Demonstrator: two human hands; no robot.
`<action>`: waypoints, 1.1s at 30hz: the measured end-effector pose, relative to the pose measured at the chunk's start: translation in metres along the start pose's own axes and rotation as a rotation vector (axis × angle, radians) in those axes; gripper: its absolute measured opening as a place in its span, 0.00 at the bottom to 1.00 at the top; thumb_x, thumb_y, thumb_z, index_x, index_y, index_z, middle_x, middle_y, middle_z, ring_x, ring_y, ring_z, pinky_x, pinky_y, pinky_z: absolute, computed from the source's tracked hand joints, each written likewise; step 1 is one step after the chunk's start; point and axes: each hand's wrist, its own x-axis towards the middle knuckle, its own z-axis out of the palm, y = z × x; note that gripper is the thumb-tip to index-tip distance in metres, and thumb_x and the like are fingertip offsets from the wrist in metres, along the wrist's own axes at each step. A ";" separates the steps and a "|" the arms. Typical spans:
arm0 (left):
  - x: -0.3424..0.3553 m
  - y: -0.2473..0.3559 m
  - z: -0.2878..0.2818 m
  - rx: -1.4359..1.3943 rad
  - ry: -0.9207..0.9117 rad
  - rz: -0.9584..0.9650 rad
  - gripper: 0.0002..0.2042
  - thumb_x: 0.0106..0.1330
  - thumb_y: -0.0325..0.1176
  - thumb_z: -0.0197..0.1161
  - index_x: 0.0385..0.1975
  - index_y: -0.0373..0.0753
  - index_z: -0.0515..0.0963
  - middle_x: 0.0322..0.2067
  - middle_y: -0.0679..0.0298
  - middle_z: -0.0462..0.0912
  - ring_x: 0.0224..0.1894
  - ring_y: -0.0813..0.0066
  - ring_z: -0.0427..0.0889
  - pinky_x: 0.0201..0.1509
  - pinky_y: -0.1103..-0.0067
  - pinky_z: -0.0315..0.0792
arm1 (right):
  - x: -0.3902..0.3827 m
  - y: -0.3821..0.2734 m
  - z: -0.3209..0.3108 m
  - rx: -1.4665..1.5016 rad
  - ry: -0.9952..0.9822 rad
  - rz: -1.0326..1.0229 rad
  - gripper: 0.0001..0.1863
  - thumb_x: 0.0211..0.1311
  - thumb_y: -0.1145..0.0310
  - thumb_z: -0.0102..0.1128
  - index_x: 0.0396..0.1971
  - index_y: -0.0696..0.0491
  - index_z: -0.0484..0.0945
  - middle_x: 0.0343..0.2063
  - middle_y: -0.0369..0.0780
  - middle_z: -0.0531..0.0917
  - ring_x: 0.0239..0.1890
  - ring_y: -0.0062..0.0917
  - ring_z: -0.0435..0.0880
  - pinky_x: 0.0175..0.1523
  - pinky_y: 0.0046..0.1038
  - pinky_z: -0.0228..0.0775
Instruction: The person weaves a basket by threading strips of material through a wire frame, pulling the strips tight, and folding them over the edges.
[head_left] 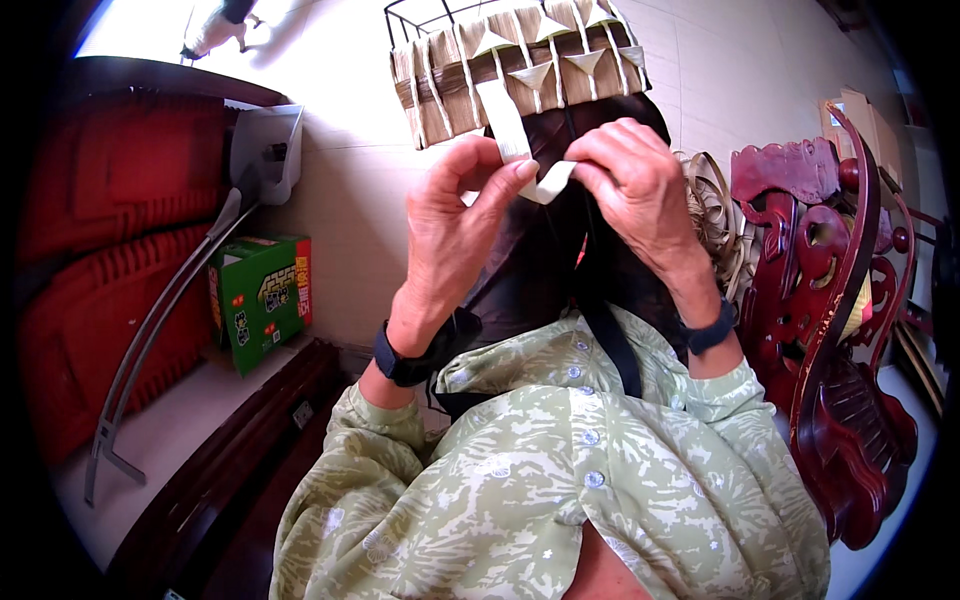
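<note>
Nearest: green patterned shirt (pixel 540 430), dark bands (pixel 708 327) on both wrists. Past it, both hands up over the dark-clad lap.

Left hand (pixel 450 205): grip together, thumb and finger clamped on the pale strip (pixel 508 122). Right hand (pixel 635 175): grip also together, pinching the same strip just to the right. Short slack loop dips between the two pinches.

Strip runs up from the left pinch to the tan panel (pixel 436 102) on a black wire frame (pixel 402 28), just beyond the hands. Panel carries pale wraps and small triangles.

Handling, my read: left pinch is the anchor, hold it firm; right turns the strip. Keep it flat, edges lined up, crease with the thumb before letting go. Go easy on tension, could kink or pull the panel askew.

Labels: green box (pixel 258 305) at left has printed sides, light characters plus a red strip. Small pale square label (pixel 302 415) on the dark wood furniture (pixel 225 460), too small to read. No writing seen on strip or panel.
</note>
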 end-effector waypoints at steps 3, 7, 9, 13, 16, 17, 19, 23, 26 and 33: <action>0.030 0.028 -0.017 0.781 0.121 0.509 0.08 0.63 0.31 0.71 0.36 0.36 0.80 0.35 0.60 0.83 0.34 0.65 0.83 0.38 0.75 0.76 | -0.005 0.004 0.019 0.177 0.024 0.092 0.08 0.52 0.75 0.70 0.30 0.55 0.78 0.27 0.40 0.75 0.33 0.38 0.79 0.38 0.36 0.72; 0.088 0.029 -0.044 0.950 0.143 0.782 0.11 0.72 0.35 0.59 0.48 0.37 0.79 0.40 0.56 0.84 0.44 0.57 0.82 0.48 0.67 0.74 | -0.009 -0.001 0.024 0.222 0.048 0.156 0.08 0.52 0.77 0.70 0.30 0.55 0.78 0.27 0.40 0.74 0.32 0.37 0.80 0.37 0.35 0.73; 0.104 0.030 -0.047 0.946 -0.047 0.567 0.13 0.75 0.38 0.56 0.49 0.37 0.80 0.41 0.57 0.84 0.41 0.57 0.81 0.52 0.68 0.71 | -0.007 -0.004 0.023 0.220 0.057 0.167 0.08 0.51 0.78 0.70 0.30 0.54 0.78 0.27 0.40 0.75 0.32 0.37 0.80 0.37 0.35 0.73; 0.118 0.038 -0.050 0.878 -0.244 0.432 0.14 0.75 0.41 0.56 0.47 0.38 0.82 0.39 0.59 0.84 0.44 0.63 0.79 0.56 0.71 0.68 | -0.009 -0.006 0.012 0.160 0.002 0.111 0.06 0.55 0.78 0.69 0.31 0.55 0.81 0.26 0.38 0.80 0.31 0.31 0.82 0.36 0.30 0.74; 0.114 0.043 -0.054 0.663 -0.292 0.271 0.20 0.76 0.50 0.53 0.46 0.39 0.83 0.43 0.56 0.83 0.53 0.61 0.77 0.60 0.69 0.69 | -0.008 -0.028 0.002 0.665 0.012 0.478 0.03 0.61 0.75 0.67 0.33 0.56 0.82 0.26 0.37 0.84 0.29 0.19 0.83 0.34 0.24 0.73; 0.112 0.047 -0.056 0.693 -0.338 0.299 0.22 0.75 0.53 0.53 0.46 0.38 0.83 0.47 0.55 0.83 0.56 0.60 0.77 0.60 0.68 0.70 | -0.005 -0.031 -0.001 0.684 -0.014 0.552 0.04 0.66 0.72 0.64 0.35 0.57 0.83 0.25 0.36 0.86 0.27 0.13 0.81 0.33 0.20 0.71; 0.106 0.047 -0.061 0.719 -0.356 0.351 0.26 0.72 0.58 0.54 0.46 0.37 0.82 0.52 0.54 0.82 0.60 0.59 0.76 0.61 0.67 0.70 | 0.008 -0.035 0.005 0.621 0.030 0.538 0.04 0.66 0.72 0.64 0.35 0.57 0.82 0.22 0.36 0.84 0.24 0.14 0.79 0.30 0.21 0.69; 0.104 0.041 -0.064 0.620 -0.302 0.476 0.29 0.66 0.60 0.61 0.48 0.36 0.80 0.56 0.52 0.80 0.60 0.57 0.78 0.61 0.67 0.72 | 0.042 -0.035 0.023 0.577 0.111 0.543 0.05 0.66 0.73 0.62 0.33 0.59 0.80 0.17 0.38 0.82 0.20 0.15 0.78 0.26 0.22 0.68; 0.096 0.040 -0.060 0.547 -0.269 0.456 0.26 0.57 0.50 0.75 0.47 0.36 0.79 0.50 0.53 0.83 0.55 0.57 0.82 0.58 0.68 0.74 | 0.054 -0.037 0.026 0.626 0.118 0.537 0.05 0.67 0.73 0.62 0.33 0.59 0.81 0.18 0.38 0.84 0.21 0.14 0.80 0.27 0.21 0.69; 0.090 0.029 -0.047 0.756 -0.209 0.683 0.18 0.60 0.46 0.70 0.39 0.37 0.82 0.42 0.56 0.84 0.53 0.53 0.78 0.60 0.64 0.69 | 0.066 -0.042 0.040 0.725 0.132 0.468 0.06 0.66 0.71 0.65 0.34 0.59 0.81 0.21 0.38 0.85 0.24 0.13 0.81 0.29 0.20 0.72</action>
